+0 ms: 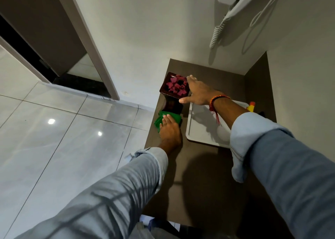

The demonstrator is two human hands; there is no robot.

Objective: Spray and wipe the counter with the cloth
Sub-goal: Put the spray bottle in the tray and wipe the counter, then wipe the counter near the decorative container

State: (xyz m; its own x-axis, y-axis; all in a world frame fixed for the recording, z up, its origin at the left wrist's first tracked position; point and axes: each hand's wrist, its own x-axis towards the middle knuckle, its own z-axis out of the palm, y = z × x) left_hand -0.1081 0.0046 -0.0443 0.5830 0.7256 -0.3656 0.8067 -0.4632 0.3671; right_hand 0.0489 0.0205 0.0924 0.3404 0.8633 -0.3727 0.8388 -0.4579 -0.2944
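A green cloth (pixel 159 120) lies on the dark brown counter (pixel 199 175) near its left edge, pressed flat under my left hand (pixel 169 130). Just beyond the cloth stands a dark square vase (pixel 174 93) filled with pink petals. My right hand (pixel 198 92) grips the vase's right rim, thumb on the near side and fingers over the far corner. A spray bottle (pixel 251 106) with a yellow and orange top shows at the right, mostly hidden behind my right sleeve.
A white tray (pixel 199 130) sits on the counter right of the cloth. A wall-mounted hair dryer (pixel 235 1) with a coiled cord hangs above. Walls close the counter's back and right. Glossy floor tiles (pixel 63 139) and a doorway are to the left.
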